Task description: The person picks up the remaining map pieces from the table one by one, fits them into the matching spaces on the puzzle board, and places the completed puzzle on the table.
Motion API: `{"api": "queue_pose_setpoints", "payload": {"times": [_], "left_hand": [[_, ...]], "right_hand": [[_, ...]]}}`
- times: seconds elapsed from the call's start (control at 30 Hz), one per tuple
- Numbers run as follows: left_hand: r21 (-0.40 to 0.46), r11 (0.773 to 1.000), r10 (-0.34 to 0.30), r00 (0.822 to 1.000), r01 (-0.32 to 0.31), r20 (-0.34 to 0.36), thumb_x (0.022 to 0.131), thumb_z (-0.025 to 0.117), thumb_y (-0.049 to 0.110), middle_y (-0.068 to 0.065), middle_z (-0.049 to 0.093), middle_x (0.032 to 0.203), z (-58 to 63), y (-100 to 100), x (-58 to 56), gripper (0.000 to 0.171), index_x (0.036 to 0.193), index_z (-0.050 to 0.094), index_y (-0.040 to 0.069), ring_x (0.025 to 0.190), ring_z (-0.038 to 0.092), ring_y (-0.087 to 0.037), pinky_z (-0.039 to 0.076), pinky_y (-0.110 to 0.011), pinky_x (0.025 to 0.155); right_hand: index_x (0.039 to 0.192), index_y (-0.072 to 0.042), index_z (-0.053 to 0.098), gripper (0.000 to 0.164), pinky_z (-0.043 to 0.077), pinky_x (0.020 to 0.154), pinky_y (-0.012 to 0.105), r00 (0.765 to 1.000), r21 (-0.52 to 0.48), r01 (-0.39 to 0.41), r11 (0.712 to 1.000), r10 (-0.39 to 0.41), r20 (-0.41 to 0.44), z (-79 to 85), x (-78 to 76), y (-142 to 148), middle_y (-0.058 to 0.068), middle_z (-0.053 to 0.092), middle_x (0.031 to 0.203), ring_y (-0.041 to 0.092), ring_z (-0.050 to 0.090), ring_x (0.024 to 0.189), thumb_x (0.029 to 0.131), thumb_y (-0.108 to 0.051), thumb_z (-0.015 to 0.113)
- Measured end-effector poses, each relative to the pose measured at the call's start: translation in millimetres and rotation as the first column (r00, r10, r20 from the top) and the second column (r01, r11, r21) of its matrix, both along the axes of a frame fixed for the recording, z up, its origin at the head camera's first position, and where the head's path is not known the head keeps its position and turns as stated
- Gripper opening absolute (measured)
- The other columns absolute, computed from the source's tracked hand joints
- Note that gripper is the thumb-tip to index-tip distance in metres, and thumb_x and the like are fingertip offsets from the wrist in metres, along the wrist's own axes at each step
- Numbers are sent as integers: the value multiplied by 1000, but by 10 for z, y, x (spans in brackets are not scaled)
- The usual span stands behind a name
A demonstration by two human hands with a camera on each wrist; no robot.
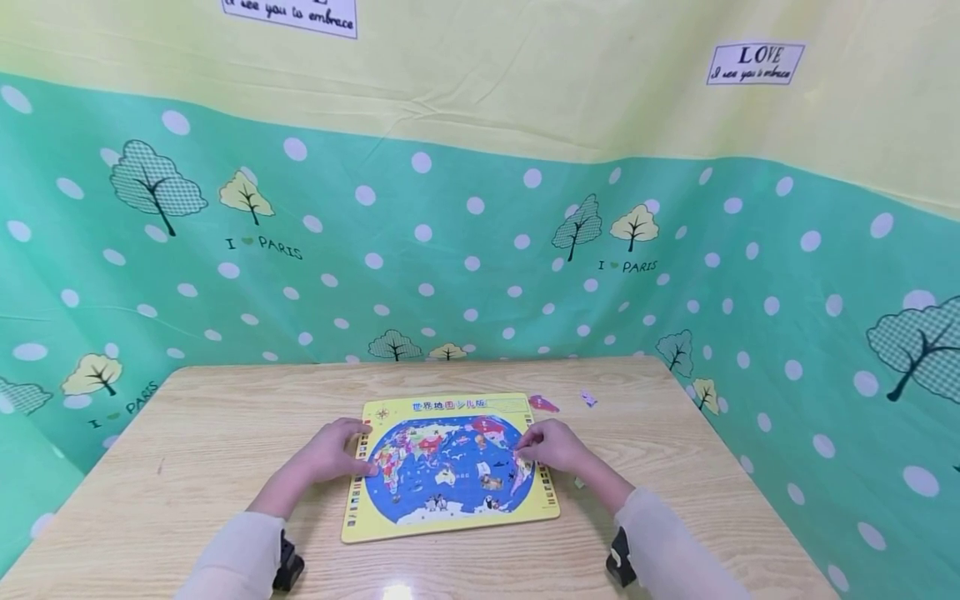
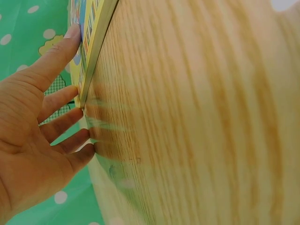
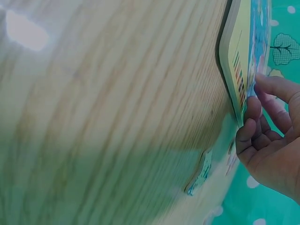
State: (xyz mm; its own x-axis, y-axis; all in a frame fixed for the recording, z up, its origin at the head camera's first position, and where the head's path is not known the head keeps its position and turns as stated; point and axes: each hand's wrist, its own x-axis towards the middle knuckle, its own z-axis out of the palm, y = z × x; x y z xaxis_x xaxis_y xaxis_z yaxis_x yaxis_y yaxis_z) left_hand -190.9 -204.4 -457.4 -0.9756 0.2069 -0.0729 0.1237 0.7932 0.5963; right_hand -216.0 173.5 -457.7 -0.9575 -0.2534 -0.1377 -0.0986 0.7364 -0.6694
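A yellow-bordered world map puzzle board with a blue oval sea lies flat on the table. At its left edge is my left hand. The left thumb rests on the board's top, while the fairly straight fingers lie along its side and the table. Over the map's right part, my right hand pinches a small puzzle piece between thumb and forefinger; the fingertips hide most of it. The other right fingers are curled in. A pink piece and a small purple piece lie beyond the board's top right corner.
A small greenish piece lies on the wooden table right of the board, partly hidden by the right forearm in the head view. A green polka-dot curtain hangs behind the table and along its sides.
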Motion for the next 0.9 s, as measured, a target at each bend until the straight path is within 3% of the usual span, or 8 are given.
{"api": "queue_pose_setpoints", "payload": {"times": [0.23,0.67,0.9], "left_hand": [[2,1000,0,1000,0,-1,63,84,35,-29,43,137,2,0,1,80,127,53,-2,127,36,-50,31,-62,106],[7,1000,3,1000,-3,1,63,83,36,-30,42,138,-6,-3,13,80,127,53,-1,128,35,-51,30,-63,106],[15,1000,4,1000,-4,-3,63,83,36,-30,42,138,0,-2,16,80,127,53,-1,128,35,-51,30,-63,106]], "right_hand": [[84,-13,69,7,46,59,22,1000,22,21,1000,-21,5,35,-8,50,-1,62,78,12,53,70,80,-17,72],[88,-9,69,8,45,51,23,998,-11,59,998,-59,7,116,20,220,2,60,78,14,52,64,82,-14,69],[91,-7,69,10,46,55,23,994,-6,113,994,-113,-7,172,12,283,2,61,77,14,53,68,83,-12,68]]}}
